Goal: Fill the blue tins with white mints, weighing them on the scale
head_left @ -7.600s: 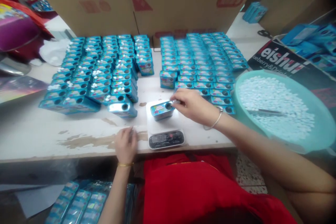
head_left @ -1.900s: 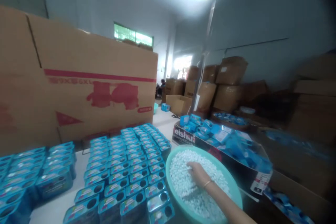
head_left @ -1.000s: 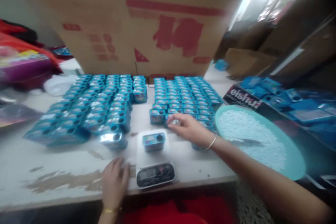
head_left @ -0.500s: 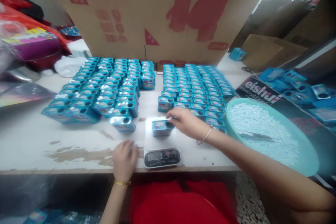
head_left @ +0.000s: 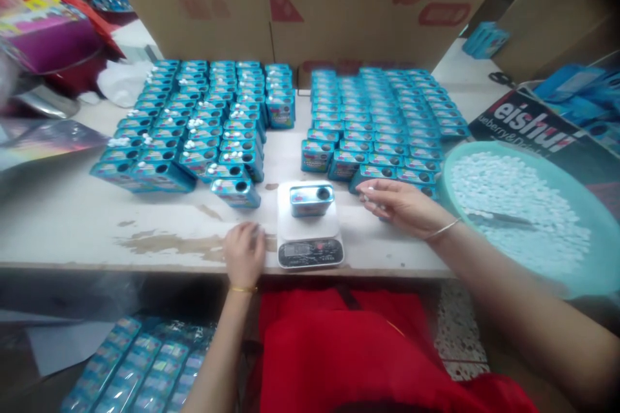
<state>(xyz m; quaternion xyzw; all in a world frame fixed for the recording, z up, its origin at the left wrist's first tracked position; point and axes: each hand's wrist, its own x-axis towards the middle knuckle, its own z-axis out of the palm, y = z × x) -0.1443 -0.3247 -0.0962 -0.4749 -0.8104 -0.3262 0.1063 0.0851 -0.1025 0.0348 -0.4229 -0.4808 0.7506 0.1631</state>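
1. The scale's display (head_left: 301,250) is too small to be read.
2. What is pinched in the right hand (head_left: 400,204) is too small to be identified; only white specks are seen at the fingers (head_left: 371,194).
3. The teal basin (head_left: 588,203) is cut off at the right edge.
4. The labels on the blue tins (head_left: 368,110) are blurred.
5. The cardboard box (head_left: 310,3) is cut off by the top edge.

Tin (head_left: 311,199): glossy metal, printed blue. Scale (head_left: 309,227): smooth white plastic platform, glossy dark panel. Table (head_left: 72,219): matt white coating, worn to bare brown patches. Basin (head_left: 598,206): smooth turquoise plastic. Carton (head_left: 310,0): matt brown cardboard.
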